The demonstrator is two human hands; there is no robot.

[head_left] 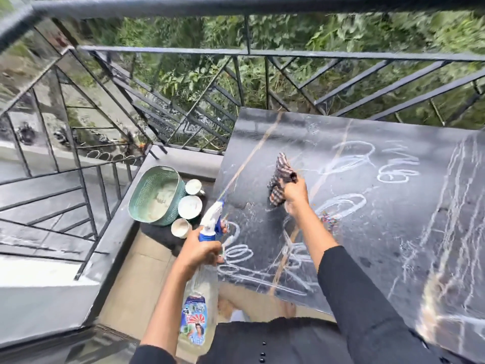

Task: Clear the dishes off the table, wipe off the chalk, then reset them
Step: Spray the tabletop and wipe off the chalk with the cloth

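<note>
The black table is covered with white chalk loops and lines. My right hand grips a checked cloth and presses it on the table near its left edge. My left hand holds a clear spray bottle by its neck; the white and blue nozzle points at the table. On the floor left of the table stand a green woven basket, a white cup, a white bowl and a smaller cup.
A black metal railing runs behind and to the left, with greenery beyond. A grey ledge borders the tiled balcony floor. The dishes sit on a dark mat by the table's left edge.
</note>
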